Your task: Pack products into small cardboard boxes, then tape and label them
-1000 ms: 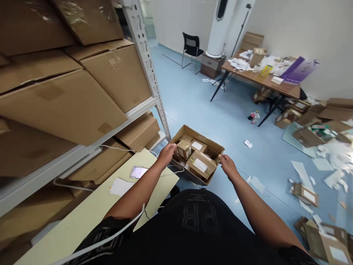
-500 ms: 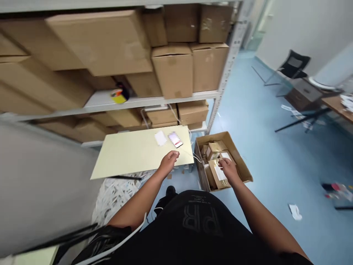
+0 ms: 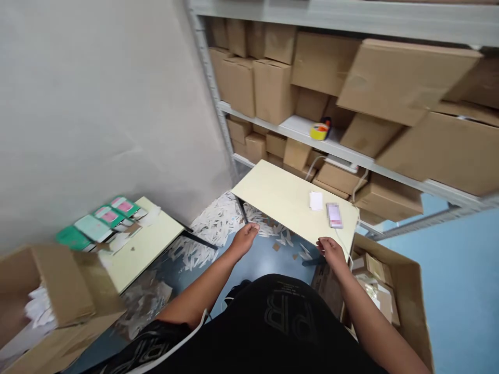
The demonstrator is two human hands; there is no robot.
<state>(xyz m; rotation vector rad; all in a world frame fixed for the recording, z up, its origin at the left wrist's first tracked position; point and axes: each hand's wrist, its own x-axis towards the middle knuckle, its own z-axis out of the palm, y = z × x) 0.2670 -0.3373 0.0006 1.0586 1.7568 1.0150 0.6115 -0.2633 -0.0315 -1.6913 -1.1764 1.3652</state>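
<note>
My left hand [image 3: 245, 238] hovers over the floor in front of the pale yellow table [image 3: 273, 192], its fingers curled in with nothing visible in them. By the table's front edge is my right hand [image 3: 330, 250], fingers loosely bent and slightly apart, with nothing seen in it. Beyond the right hand a phone [image 3: 334, 215] with a lit, blurred screen lies on the table, a cable running from it. A small stack of white paper [image 3: 316, 200] is left of the phone. Below the right forearm, an open carton [image 3: 411, 291] contains several small taped boxes.
Shelves [image 3: 366, 161] packed with cardboard boxes stand behind the table, with a yellow tape roll [image 3: 318, 132] on one. At left, a second table [image 3: 134, 259] carries green packs [image 3: 107, 215] near an open box [image 3: 62, 291]. Paper strips [image 3: 214, 223] litter the floor.
My view has swung left, bringing the second table, green packs and left carton into sight. My right hand has gone from over the carton to the table's front edge.
</note>
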